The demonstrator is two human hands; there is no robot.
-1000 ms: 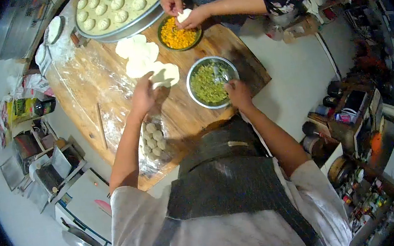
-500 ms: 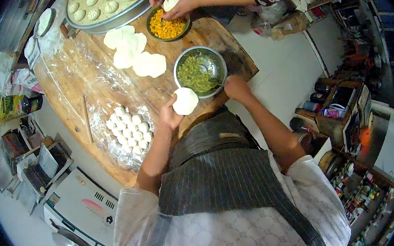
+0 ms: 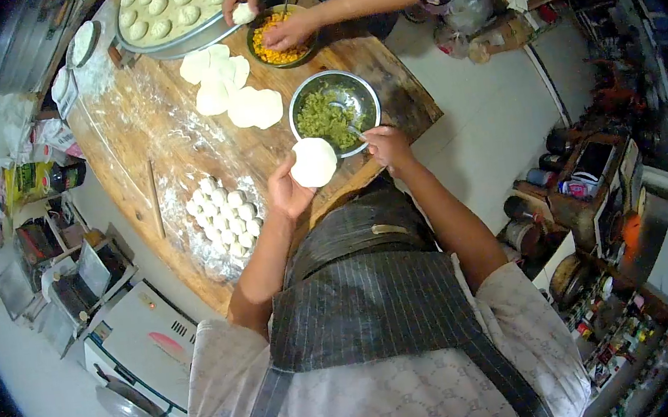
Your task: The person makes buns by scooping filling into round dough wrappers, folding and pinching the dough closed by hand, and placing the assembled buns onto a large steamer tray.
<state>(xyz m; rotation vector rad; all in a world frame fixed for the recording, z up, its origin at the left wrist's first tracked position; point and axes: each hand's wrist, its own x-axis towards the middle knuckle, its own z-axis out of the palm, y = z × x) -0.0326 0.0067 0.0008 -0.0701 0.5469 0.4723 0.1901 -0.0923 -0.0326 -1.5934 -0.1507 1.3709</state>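
Rolling pin [image 3: 155,199]: left of the frame, lying on the wooden table [image 3: 119,137].
Steamer tray [image 3: 194,41]: upper left, bearing pleated buns [image 3: 188,14].
Dough balls [image 3: 225,220]: clustered left of centre, below the overlapping flat wrappers [image 3: 255,108].
Co-worker's hands: top of the frame, one holding a bun [image 3: 243,14], the other reaching into yellow filling [image 3: 263,41].
Left hand [image 3: 289,191]: near the centre, fingers partly curled, gripping the edge of a dough round [image 3: 314,162].
Dough round: centre of the frame, just below the steel bowl [image 3: 364,95] of green filling [image 3: 321,120].
Right hand [image 3: 387,151]: right of centre, fingers closed on a spoon [image 3: 354,131] dipping into that bowl.
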